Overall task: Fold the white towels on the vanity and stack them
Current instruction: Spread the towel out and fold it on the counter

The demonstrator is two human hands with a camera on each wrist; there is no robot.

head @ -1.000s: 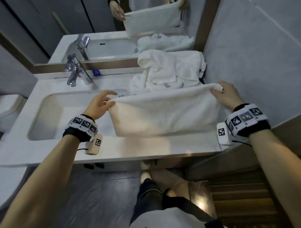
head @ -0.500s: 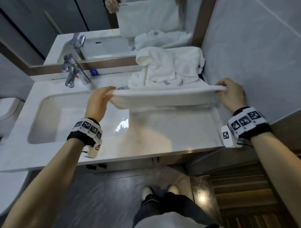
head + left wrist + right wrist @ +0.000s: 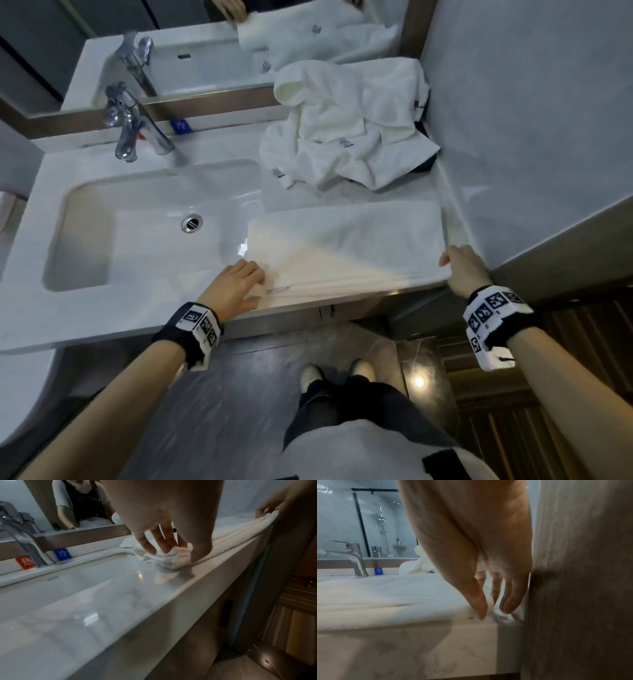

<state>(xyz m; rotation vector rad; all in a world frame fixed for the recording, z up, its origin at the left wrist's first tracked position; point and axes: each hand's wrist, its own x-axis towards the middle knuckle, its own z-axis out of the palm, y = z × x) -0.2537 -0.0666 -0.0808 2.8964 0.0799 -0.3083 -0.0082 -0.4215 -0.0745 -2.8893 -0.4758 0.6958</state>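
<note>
A white towel (image 3: 346, 240) lies folded in a long flat band on the vanity counter (image 3: 102, 322), right of the basin, its left end reaching over the basin's edge. My left hand (image 3: 253, 284) pinches its near left corner between thumb and fingers (image 3: 178, 553). My right hand (image 3: 448, 263) holds the near right corner at the counter's end, thumb and fingers closed on the cloth (image 3: 491, 609). Behind the folded towel (image 3: 385, 595), a crumpled heap of white towels (image 3: 349, 126) sits against the mirror and the wall.
The sink basin (image 3: 137, 233) with its drain lies left of the towel, and a chrome faucet (image 3: 130, 126) stands behind it. A grey wall (image 3: 531, 137) closes the counter's right side. A mirror (image 3: 205, 51) runs along the back.
The towel was hanging from both hands, then swung out level; now it lies flat on the counter. Both hands have come down and back to the counter's near edge, still on its corners.
</note>
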